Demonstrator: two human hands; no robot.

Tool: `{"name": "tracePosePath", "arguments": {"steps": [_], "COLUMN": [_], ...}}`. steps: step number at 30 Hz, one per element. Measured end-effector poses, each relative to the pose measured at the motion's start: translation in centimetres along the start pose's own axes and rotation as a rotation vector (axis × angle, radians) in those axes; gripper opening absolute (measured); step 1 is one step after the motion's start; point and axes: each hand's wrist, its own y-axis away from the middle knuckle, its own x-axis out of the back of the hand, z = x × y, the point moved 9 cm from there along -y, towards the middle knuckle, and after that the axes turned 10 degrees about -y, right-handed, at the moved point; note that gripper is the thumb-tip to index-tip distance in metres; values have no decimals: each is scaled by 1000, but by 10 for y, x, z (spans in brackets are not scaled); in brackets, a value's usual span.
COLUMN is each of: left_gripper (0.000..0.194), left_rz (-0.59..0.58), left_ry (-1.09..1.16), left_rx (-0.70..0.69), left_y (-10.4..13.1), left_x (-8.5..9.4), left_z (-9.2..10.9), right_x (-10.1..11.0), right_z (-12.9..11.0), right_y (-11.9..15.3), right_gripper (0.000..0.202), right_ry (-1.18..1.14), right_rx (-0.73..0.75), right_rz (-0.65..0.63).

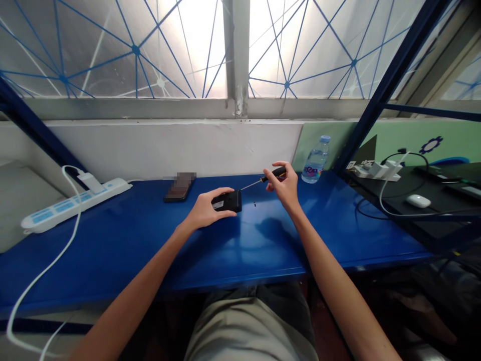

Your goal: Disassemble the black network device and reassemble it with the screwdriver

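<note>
My left hand (207, 206) is closed around a small black box-shaped device (231, 201) with a pale label on its upper face. Thumb and fingers grip it along two opposite sides, just over the blue table (143, 250). In my right hand (284, 185) is a screwdriver (273, 175) with a black and yellow handle and a thin metal shaft. Its tip points left and meets, or comes very near, the far right corner of the device; contact is hard to tell. Tiny dark pieces (254, 204), perhaps screws, lie on the table between both hands.
A dark phone (180, 187) lies behind my left hand. At the back right stands a water bottle (316, 159). A white power strip (75, 204) with a cable runs along the left side. On the black desk to the right are a white mouse (418, 201) and chargers.
</note>
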Motion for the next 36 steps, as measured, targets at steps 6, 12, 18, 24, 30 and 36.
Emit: {"name": "tracePosePath", "arguments": {"steps": [6, 12, 18, 24, 30, 36], "left_gripper": [66, 65, 66, 60, 55, 53], "left_rz": [-2, 4, 4, 6, 6, 13], "left_ry": [-2, -6, -3, -3, -3, -23], "left_rx": [10, 10, 0, 9, 10, 3], "left_y": [0, 0, 0, 0, 1, 0], "left_x": [0, 0, 0, 0, 1, -1], "left_z": [-3, -5, -4, -3, 1, -3], "right_x": [-10, -3, -6, -8, -3, -4], "right_z": [7, 1, 5, 4, 1, 0], "right_y": [0, 0, 1, 0, 0, 4], "right_gripper": [46, 47, 54, 50, 48, 46], "right_ry": [-127, -9, -3, -75, -23, 57], "right_rx": [-58, -20, -35, -55, -22, -21], "right_rz": [-89, -42, -66, -93, -37, -13]}}
